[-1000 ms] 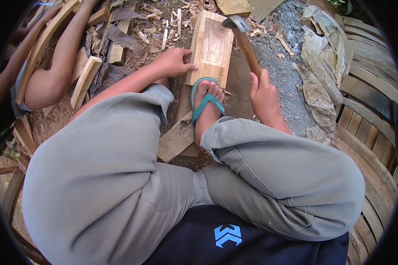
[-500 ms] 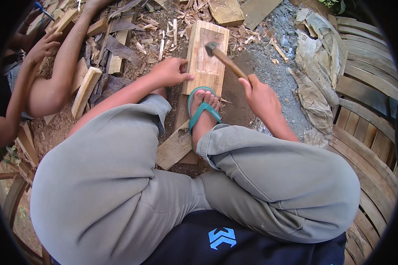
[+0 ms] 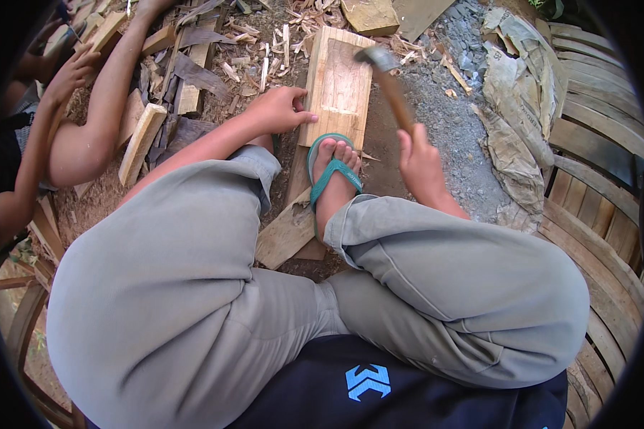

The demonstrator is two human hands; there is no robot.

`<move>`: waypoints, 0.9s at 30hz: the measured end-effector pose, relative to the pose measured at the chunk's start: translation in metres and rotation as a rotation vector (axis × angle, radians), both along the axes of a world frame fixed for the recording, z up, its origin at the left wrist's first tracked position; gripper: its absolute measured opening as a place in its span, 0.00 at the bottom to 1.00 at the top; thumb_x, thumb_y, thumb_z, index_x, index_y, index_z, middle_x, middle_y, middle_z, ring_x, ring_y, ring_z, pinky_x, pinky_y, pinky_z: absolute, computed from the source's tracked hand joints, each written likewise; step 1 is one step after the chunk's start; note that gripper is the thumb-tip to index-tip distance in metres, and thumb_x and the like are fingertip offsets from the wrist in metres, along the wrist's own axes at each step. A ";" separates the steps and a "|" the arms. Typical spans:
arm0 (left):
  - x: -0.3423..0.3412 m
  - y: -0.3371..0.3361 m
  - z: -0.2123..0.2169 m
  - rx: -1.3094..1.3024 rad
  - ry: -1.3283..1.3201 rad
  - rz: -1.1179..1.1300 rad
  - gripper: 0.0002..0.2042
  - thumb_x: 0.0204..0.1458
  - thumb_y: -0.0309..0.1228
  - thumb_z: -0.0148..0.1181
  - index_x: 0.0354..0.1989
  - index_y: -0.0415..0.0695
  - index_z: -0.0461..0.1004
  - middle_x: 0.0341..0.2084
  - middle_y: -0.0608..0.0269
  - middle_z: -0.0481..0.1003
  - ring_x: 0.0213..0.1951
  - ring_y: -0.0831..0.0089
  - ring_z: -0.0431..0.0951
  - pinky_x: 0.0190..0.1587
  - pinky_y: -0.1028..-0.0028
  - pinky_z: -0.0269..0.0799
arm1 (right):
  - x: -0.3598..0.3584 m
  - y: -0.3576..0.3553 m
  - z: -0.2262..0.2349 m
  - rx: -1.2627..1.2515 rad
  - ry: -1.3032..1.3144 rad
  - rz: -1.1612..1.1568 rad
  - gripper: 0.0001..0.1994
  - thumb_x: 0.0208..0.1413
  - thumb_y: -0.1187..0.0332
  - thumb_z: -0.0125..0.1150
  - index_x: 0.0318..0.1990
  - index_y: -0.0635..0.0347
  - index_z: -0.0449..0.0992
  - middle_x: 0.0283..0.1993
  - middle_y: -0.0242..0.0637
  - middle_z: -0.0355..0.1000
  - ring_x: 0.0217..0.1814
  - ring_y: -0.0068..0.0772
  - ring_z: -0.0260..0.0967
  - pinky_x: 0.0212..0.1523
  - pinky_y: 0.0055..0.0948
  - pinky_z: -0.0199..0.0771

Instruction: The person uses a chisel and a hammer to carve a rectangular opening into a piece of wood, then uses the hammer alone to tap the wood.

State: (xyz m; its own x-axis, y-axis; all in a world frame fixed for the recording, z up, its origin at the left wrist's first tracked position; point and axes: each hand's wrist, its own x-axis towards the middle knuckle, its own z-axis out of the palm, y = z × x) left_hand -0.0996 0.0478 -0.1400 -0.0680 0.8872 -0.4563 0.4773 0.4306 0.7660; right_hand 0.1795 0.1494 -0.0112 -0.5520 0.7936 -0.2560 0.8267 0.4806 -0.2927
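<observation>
A pale wooden block [image 3: 342, 127] with a shallow rectangular recess cut into its upper face lies ahead of me. My left hand [image 3: 283, 109] is closed against the block's left edge, thumb and curled fingers pressing on it. In my right hand [image 3: 423, 168] I grip the wooden handle of a hand adze [image 3: 393, 93]. The adze's dark metal head is raised near the recess's right side, slightly blurred. My foot in a green flip-flop [image 3: 334, 168] rests against the near end of the block.
Wood chips and offcuts [image 3: 142, 143] litter the ground at left. Another person's hand [image 3: 68, 75] and bent leg are at far left. Crumpled paper sacking [image 3: 511, 107] lies on grey gravel [image 3: 444, 136] to the right, beside curved wooden slats [image 3: 601, 136]. A thick wood piece [image 3: 370, 16] sits beyond the block.
The adze has lifted off the recess and swung to the right, its handle now more upright. My right hand has shifted slightly. My left hand stays at the block's edge.
</observation>
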 end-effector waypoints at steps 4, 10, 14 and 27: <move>-0.004 0.006 0.003 0.003 0.046 -0.004 0.40 0.45 0.54 0.72 0.61 0.37 0.73 0.41 0.53 0.83 0.44 0.59 0.84 0.48 0.63 0.78 | -0.021 0.014 0.010 -0.025 -0.235 0.136 0.16 0.71 0.52 0.46 0.44 0.55 0.66 0.21 0.58 0.73 0.29 0.68 0.75 0.27 0.62 0.72; -0.001 0.001 0.001 -0.013 0.016 0.005 0.40 0.44 0.55 0.73 0.62 0.39 0.73 0.41 0.55 0.83 0.45 0.58 0.83 0.48 0.62 0.77 | 0.000 -0.001 -0.001 -0.020 -0.005 0.012 0.18 0.70 0.51 0.48 0.42 0.58 0.69 0.24 0.58 0.74 0.30 0.68 0.75 0.28 0.61 0.72; -0.006 0.010 0.003 0.004 0.066 -0.027 0.39 0.45 0.54 0.72 0.62 0.39 0.73 0.42 0.56 0.83 0.45 0.59 0.83 0.48 0.62 0.77 | -0.004 0.024 0.005 -0.207 -0.174 0.043 0.18 0.70 0.51 0.49 0.42 0.59 0.67 0.31 0.61 0.75 0.35 0.70 0.75 0.30 0.64 0.68; -0.001 -0.001 0.002 -0.003 -0.003 0.033 0.39 0.46 0.54 0.72 0.61 0.39 0.74 0.40 0.55 0.83 0.45 0.59 0.83 0.49 0.62 0.77 | -0.030 0.017 0.041 -0.160 0.019 -0.103 0.18 0.71 0.53 0.48 0.40 0.60 0.67 0.27 0.59 0.76 0.32 0.73 0.73 0.27 0.58 0.72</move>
